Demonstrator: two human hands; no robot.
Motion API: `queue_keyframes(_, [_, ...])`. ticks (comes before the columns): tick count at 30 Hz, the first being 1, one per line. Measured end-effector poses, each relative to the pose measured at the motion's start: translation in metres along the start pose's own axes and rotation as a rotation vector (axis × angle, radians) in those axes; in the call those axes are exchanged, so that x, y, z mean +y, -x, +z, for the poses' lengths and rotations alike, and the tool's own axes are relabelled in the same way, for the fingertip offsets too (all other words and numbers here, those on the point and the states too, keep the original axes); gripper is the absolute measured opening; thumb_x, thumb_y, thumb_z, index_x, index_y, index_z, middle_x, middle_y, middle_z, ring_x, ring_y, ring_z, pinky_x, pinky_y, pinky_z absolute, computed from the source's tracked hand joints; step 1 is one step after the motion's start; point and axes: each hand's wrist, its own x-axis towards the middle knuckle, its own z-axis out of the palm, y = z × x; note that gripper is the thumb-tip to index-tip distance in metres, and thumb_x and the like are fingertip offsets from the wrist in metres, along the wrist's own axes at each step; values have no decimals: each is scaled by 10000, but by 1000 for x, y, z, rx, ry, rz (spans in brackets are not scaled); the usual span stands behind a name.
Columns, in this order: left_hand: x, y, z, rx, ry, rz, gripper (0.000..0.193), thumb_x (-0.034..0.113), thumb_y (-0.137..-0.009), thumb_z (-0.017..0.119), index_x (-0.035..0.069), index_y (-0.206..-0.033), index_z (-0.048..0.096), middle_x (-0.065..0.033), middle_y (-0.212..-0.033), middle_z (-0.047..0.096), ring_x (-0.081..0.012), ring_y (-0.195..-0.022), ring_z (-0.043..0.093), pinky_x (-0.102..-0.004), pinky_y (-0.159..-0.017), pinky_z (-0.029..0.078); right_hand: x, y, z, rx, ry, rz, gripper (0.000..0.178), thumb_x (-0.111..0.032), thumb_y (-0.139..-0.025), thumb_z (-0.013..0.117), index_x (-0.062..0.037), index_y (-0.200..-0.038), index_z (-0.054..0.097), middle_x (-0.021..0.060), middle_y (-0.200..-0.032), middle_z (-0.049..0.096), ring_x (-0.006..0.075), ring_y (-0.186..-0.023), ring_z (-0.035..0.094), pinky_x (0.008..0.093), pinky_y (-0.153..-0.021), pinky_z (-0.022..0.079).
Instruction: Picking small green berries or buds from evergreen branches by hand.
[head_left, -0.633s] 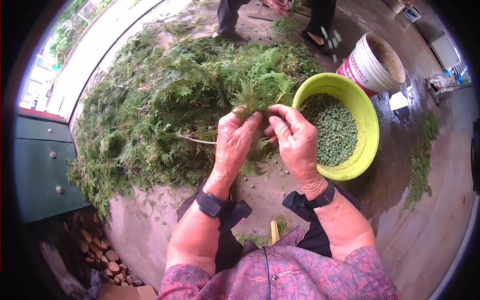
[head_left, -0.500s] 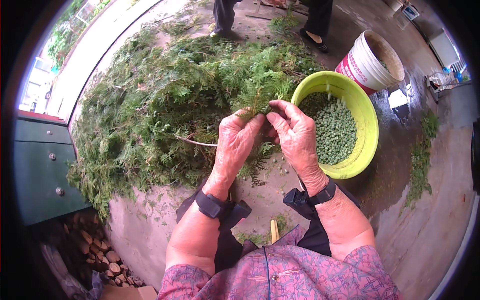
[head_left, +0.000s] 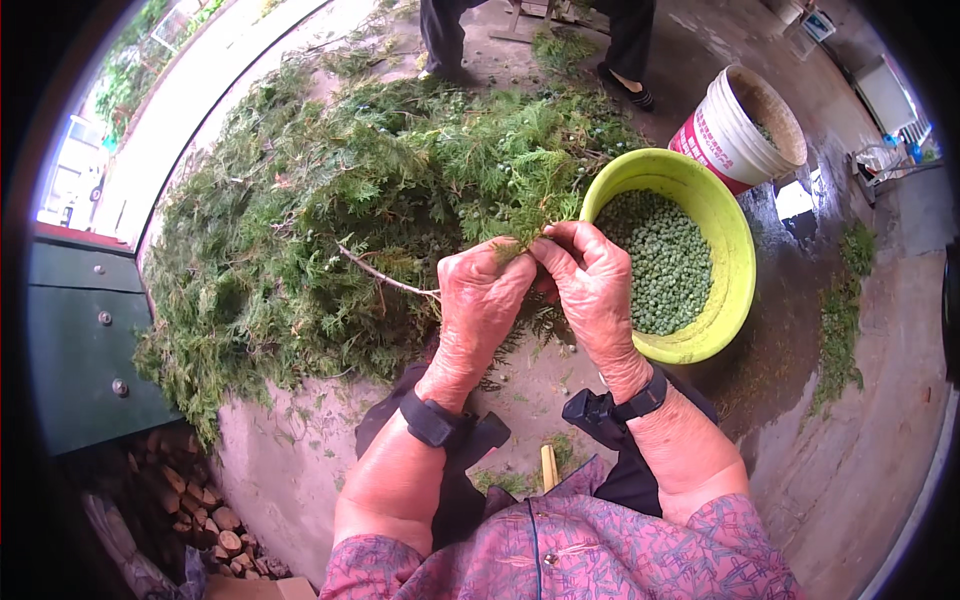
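Note:
My left hand (head_left: 482, 300) is closed around a leafy evergreen branch (head_left: 398, 284), whose bare stem sticks out to the left. Its green tip fans out beyond my fingers. Thumb and fingers pinched, my right hand (head_left: 596, 285) meets the left at the foliage; whatever lies between its fingertips is too small to make out. Right beside that hand stands a yellow-green bucket (head_left: 738, 250), partly filled with small round green cones (head_left: 665, 265). A wide heap of cut evergreen branches (head_left: 330, 200) spreads on the floor ahead and to the left.
Behind the yellow-green bucket is a white and red bucket (head_left: 715, 140). Another person's dark-trousered legs (head_left: 625, 40) show past the heap. Split firewood (head_left: 225, 530) lies at lower left below a green metal panel (head_left: 95, 340). Loose sprigs (head_left: 840, 320) lie on the right.
Both hands have shifted slightly toward me, and the branch stem now angles more steeply. Small green cones seen in the air over the yellow-green bucket are gone from there.

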Motion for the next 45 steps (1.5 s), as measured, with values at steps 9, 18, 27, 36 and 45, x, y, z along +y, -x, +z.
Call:
queue_keyframes(9, [0, 1, 4, 99, -74, -23, 103, 61, -790, 576, -9, -731, 623, 33, -551, 543, -13, -536, 446, -224, -477, 393, 2, 1, 6, 48, -91, 30, 143, -69, -801, 660, 15, -887, 583, 16, -758, 616, 56, -683, 532, 210, -612, 459])
queue_keyframes(18, [-13, -11, 4, 230, 438, -213, 123, 110, -858, 575, -3, -831, 614, 52, -662, 547, -47, -540, 435, -223, -492, 379, -12, -30, -4, -55, -691, 201, 115, -75, -868, 509, -6, -955, 535, 59, -738, 587, 128, -562, 570, 252, -489, 464])
queue_keyframes(27, [-29, -17, -4, 408, 557, -214, 154, 170, -841, 625, 51, -768, 559, 22, -724, 574, -25, -590, 456, -185, -523, 376, -7, -52, -25, 12, -644, 185, 192, -120, -858, 591, 3, -996, 540, 52, -805, 581, 109, -650, 571, 194, -518, 422])
queue_keyframes(36, [-14, -16, -16, 146, 760, -386, 159, 178, -869, 586, 26, -914, 605, 19, -770, 597, -28, -633, 482, -197, -570, 401, -15, -41, -4, -201, -327, 283, 245, -76, -854, 578, 31, -1073, 551, 4, -704, 567, 59, -579, 515, 173, -487, 377])
queue_keyframes(45, [-5, -18, -17, -333, 598, -387, 376, 8, -776, 657, 16, -1132, 534, -32, -1007, 602, -109, -944, 527, -237, -764, 457, -5, -44, -7, -162, -366, 328, 164, -92, -875, 550, -6, -1012, 574, -15, -713, 561, 37, -528, 490, 173, -440, 363])
